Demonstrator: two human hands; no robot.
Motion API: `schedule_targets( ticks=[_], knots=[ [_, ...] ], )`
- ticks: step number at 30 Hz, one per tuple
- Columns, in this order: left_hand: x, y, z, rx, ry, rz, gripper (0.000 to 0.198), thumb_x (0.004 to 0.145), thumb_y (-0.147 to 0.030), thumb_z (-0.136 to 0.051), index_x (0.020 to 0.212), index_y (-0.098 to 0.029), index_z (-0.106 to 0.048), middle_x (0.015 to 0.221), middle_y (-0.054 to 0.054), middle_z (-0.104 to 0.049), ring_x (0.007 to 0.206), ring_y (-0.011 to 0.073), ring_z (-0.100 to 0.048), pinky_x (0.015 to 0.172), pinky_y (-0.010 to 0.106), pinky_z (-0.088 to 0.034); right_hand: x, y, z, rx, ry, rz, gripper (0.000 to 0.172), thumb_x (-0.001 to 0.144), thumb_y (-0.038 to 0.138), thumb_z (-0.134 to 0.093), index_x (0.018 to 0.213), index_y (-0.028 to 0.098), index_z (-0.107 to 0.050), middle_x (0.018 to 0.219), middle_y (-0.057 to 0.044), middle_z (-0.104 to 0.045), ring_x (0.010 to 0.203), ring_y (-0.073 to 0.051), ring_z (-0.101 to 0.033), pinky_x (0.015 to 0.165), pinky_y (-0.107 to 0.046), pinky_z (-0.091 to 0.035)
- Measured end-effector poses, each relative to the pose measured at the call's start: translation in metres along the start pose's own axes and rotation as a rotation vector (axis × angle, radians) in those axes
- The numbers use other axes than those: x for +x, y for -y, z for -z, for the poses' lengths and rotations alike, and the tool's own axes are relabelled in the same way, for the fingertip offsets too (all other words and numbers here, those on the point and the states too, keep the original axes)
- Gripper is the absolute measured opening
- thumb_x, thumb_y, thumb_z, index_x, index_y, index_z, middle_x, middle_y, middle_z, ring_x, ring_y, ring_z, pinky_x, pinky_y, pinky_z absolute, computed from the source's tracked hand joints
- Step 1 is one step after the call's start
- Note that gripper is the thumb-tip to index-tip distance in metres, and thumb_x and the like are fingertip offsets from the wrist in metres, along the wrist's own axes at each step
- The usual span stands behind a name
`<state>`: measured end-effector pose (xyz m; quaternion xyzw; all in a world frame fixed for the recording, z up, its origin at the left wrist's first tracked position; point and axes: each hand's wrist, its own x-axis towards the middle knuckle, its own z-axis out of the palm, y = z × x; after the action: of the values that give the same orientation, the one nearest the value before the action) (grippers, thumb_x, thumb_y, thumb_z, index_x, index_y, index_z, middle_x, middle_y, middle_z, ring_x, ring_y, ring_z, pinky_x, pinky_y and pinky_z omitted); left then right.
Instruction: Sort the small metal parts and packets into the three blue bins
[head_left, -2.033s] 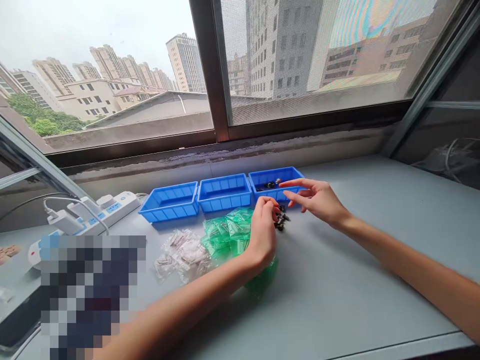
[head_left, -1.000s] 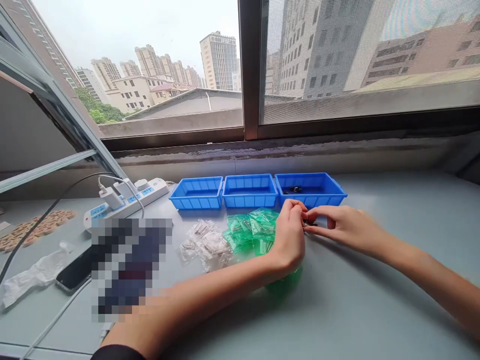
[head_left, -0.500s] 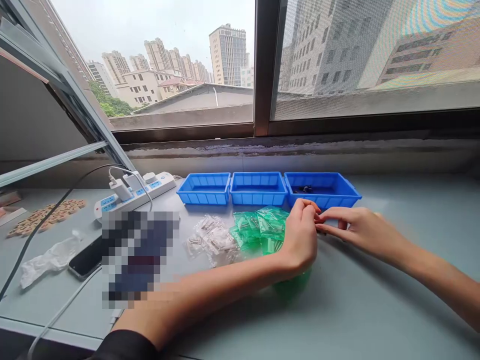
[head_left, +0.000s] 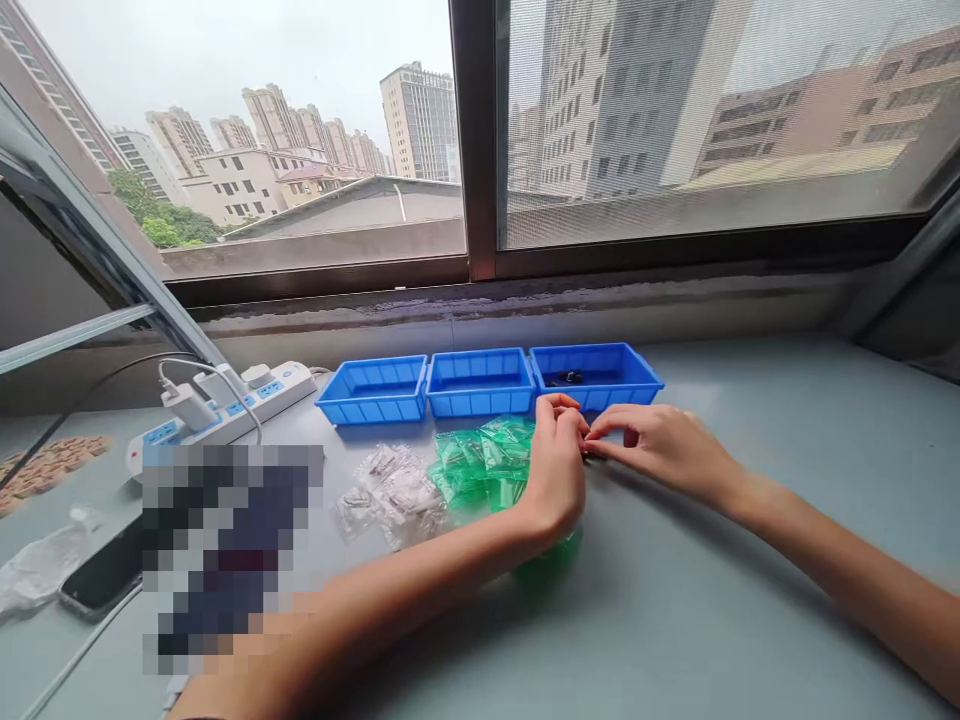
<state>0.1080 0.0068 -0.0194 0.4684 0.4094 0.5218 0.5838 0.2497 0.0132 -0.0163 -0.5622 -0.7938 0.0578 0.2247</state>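
Note:
My left hand (head_left: 559, 465) is closed, its fingertips meeting those of my right hand (head_left: 660, 445) just in front of the right blue bin (head_left: 600, 397). My right thumb and fingers are pinched together. A small dark bit shows under the fingertips, but the fingers hide most of what they hold. Green plastic packets (head_left: 476, 465) lie in a heap beside and partly behind my left hand and forearm. Clear packets (head_left: 394, 495) with small pale pieces in them form a second heap to the left. A few small black parts (head_left: 570, 377) lie in the right bin.
Two more blue bins, the left one (head_left: 375, 405) and the middle one (head_left: 481, 400), stand in the same row below the window. A white power strip (head_left: 225, 425) with plugs, a dark phone (head_left: 105, 570), a crumpled clear bag (head_left: 49, 560) and cables lie at the left.
The view has turned right, so the bins, packets and hands appear further left. Both hands stay fingertip to fingertip, with little change in their pose.

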Motion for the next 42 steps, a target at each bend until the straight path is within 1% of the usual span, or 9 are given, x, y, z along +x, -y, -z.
schedule_targets(
  ticks=[4,9,13,21,26,29,33,37,42],
  knots=[
    [0.0,0.0,0.001,0.035,0.008,-0.036,0.007,0.08,-0.02,-0.036,0.076,-0.021,-0.042,0.075,-0.001,-0.043,0.064,0.0131,-0.037,0.06,0.025,-0.032,0.001,0.004,0.005,-0.023,0.036,-0.068,0.016,0.082,0.037,-0.064,0.074,0.03,-0.076,0.059,0.003,-0.07,0.054,-0.015,-0.06,0.051,-0.023,-0.035],
    [0.0,-0.003,0.001,0.038,0.0,-0.057,0.007,0.08,-0.02,-0.036,0.076,-0.021,-0.042,0.072,-0.002,-0.043,0.062,0.0124,-0.038,0.059,0.024,-0.033,0.001,0.004,0.008,0.03,0.12,-0.026,0.007,0.075,0.035,-0.072,0.079,0.03,-0.075,0.078,0.005,-0.075,0.059,-0.013,-0.062,0.054,-0.023,-0.037],
    [0.001,-0.003,0.0,0.021,0.0,-0.048,0.007,0.08,-0.021,-0.036,0.077,-0.02,-0.043,0.069,-0.003,-0.042,0.06,0.0121,-0.039,0.059,0.023,-0.034,-0.001,0.004,0.008,0.053,0.225,-0.001,0.008,0.076,0.026,-0.069,0.082,0.028,-0.074,0.079,0.006,-0.075,0.059,-0.013,-0.063,0.057,-0.023,-0.038],
    [0.001,-0.004,0.0,0.026,-0.005,-0.037,0.009,0.08,-0.02,-0.036,0.076,-0.02,-0.043,0.068,-0.003,-0.043,0.06,0.0118,-0.038,0.058,0.024,-0.033,-0.001,0.003,0.017,0.067,0.276,0.037,0.011,0.072,0.024,-0.071,0.082,0.028,-0.072,0.083,0.007,-0.075,0.063,-0.014,-0.065,0.058,-0.023,-0.039],
    [0.0,-0.003,0.0,0.052,0.008,-0.059,0.009,0.08,-0.021,-0.036,0.074,-0.02,-0.043,0.069,-0.003,-0.043,0.061,0.0118,-0.038,0.06,0.024,-0.033,-0.001,0.001,0.014,-0.014,0.213,0.08,0.013,0.075,0.019,-0.066,0.081,0.028,-0.073,0.083,0.006,-0.075,0.062,-0.014,-0.065,0.058,-0.023,-0.039],
    [-0.001,-0.003,0.0,0.056,0.008,-0.063,0.008,0.078,-0.022,-0.036,0.073,-0.02,-0.042,0.068,-0.003,-0.042,0.061,0.0121,-0.037,0.059,0.025,-0.032,-0.002,0.001,0.01,-0.046,0.159,0.118,0.014,0.074,0.017,-0.064,0.078,0.027,-0.072,0.077,0.006,-0.075,0.06,-0.014,-0.064,0.056,-0.023,-0.039],
    [-0.001,-0.004,0.001,0.053,0.005,-0.068,0.008,0.074,-0.025,-0.038,0.069,-0.021,-0.042,0.067,-0.002,-0.041,0.061,0.0122,-0.036,0.058,0.025,-0.031,-0.002,0.001,0.008,-0.01,0.042,0.129,0.013,0.073,0.019,-0.063,0.079,0.028,-0.072,0.073,0.005,-0.074,0.053,-0.013,-0.061,0.052,-0.023,-0.039],
    [-0.001,-0.004,0.002,0.04,0.034,-0.071,0.013,0.072,-0.032,-0.039,0.066,-0.021,-0.041,0.063,-0.003,-0.038,0.06,0.0121,-0.034,0.057,0.025,-0.029,-0.001,0.003,0.008,0.181,-0.109,0.06,0.014,0.078,0.032,-0.062,0.084,0.026,-0.072,0.069,0.002,-0.072,0.049,-0.013,-0.057,0.047,-0.024,-0.04],
    [-0.002,-0.005,0.003,0.033,0.031,-0.056,0.019,0.07,-0.039,-0.043,0.066,-0.021,-0.039,0.063,-0.004,-0.036,0.06,0.012,-0.032,0.058,0.026,-0.028,0.001,0.009,0.003,0.526,-0.248,-0.056,0.04,0.08,0.056,-0.059,0.096,0.022,-0.072,0.074,-0.003,-0.069,0.043,-0.011,-0.047,0.039,-0.025,-0.037]
  ],
)
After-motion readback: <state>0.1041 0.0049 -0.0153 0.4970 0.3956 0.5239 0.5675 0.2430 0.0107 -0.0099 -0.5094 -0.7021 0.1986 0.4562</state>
